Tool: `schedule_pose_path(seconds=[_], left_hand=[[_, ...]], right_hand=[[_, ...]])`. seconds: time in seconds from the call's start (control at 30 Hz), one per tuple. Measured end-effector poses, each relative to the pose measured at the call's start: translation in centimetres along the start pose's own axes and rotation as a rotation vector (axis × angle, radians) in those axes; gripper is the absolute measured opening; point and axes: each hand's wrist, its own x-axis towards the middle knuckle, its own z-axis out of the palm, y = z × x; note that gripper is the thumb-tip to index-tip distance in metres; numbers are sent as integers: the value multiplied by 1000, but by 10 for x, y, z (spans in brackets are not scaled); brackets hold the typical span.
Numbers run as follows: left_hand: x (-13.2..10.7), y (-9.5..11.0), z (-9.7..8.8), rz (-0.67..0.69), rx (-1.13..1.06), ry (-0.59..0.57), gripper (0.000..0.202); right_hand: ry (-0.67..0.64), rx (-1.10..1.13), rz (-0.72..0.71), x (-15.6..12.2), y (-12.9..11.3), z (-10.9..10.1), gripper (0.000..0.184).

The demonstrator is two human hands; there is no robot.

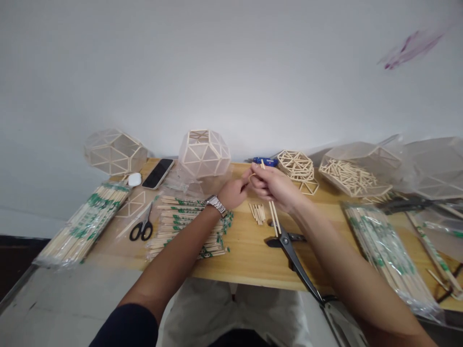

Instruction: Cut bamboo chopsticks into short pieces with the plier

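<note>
My right hand (272, 185) is closed round a pair of wooden chopsticks (274, 217), which slant down toward me. Their lower ends reach the jaws of black-handled shears (285, 239) on the table. Close beside it, my left hand (234, 193), with a metal watch (217, 205) on the wrist, has its fingers pinched together by the right fingertips. A thin pale piece shows between the two hands, too small to name. Short cut stick pieces (257, 213) lie on the wood just below the hands. Wrapped chopsticks (188, 226) are spread under my left forearm.
Scissors (142, 227), a phone (158, 173) and a white case (135, 180) lie left. Geodesic stick shells (204, 154) stand along the wall. A blue tool (265, 161), stacked stick frames (295, 166) and a bowl of cut sticks (349, 176) sit behind. Bagged chopsticks (387, 255) lie right.
</note>
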Motion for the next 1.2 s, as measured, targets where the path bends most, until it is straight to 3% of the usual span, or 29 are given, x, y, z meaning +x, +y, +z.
schedule_pose_path(seconds=[0.17,0.27,0.4,0.6,0.67,0.77,0.9,1.2], left_hand=[[-2,6,-5,39,41,-21,25],[-3,11,-9,30,41,2,32],[-4,13,-11,2,-58,56,44],[-5,13,-12,-61,-319,19,59],[-6,16,-13,-20,-299,-27,56],[-7,19,-15,37,-265,-97,51],[-6,18,-15,20,-293,-133,43],[-4,10,-14,8,-238,23,37]], right_hand=[[-15,-138,-24,-14,4,-2,44],[-11,7,-3,-13,6,-6,49],[98,236,-43,-5,14,-29,50],[307,203,-58,3,47,-61,64],[353,161,-76,4,59,-66,67],[319,156,-112,5,68,-70,65],[320,185,-213,6,69,-74,62],[358,147,-248,4,72,-82,42]])
